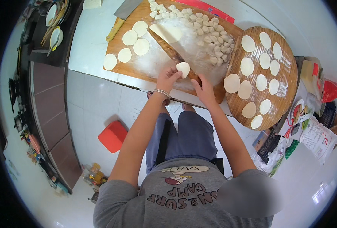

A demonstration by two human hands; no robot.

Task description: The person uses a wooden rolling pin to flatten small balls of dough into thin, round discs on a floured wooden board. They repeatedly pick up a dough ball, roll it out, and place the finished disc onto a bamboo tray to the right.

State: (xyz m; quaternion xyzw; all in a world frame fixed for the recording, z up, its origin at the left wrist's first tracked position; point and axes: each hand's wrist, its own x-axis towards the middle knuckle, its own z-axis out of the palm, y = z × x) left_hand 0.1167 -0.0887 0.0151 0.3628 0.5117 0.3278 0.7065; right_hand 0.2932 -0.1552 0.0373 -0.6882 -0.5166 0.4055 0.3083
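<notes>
My left hand (167,78) pinches a small round of dough (183,69) by its edge, just over the rolling pin. The wooden rolling pin (165,46) lies slantwise across the floured board (153,72), and my right hand (204,90) grips its near end. Beyond the pin a larger flat piece of dough (168,32) rests in the flour. Several rolled wrappers, such as this dough wrapper (141,46), lie at the board's left. Small dough pieces (210,33) are heaped along its far and right sides.
A round wooden board (286,76) with several wrappers stands at the right, against the floured board. A cleaver (120,23) with a yellow handle lies at the far left. Packages and bags (317,133) crowd the right. A red stool (113,136) stands on the floor.
</notes>
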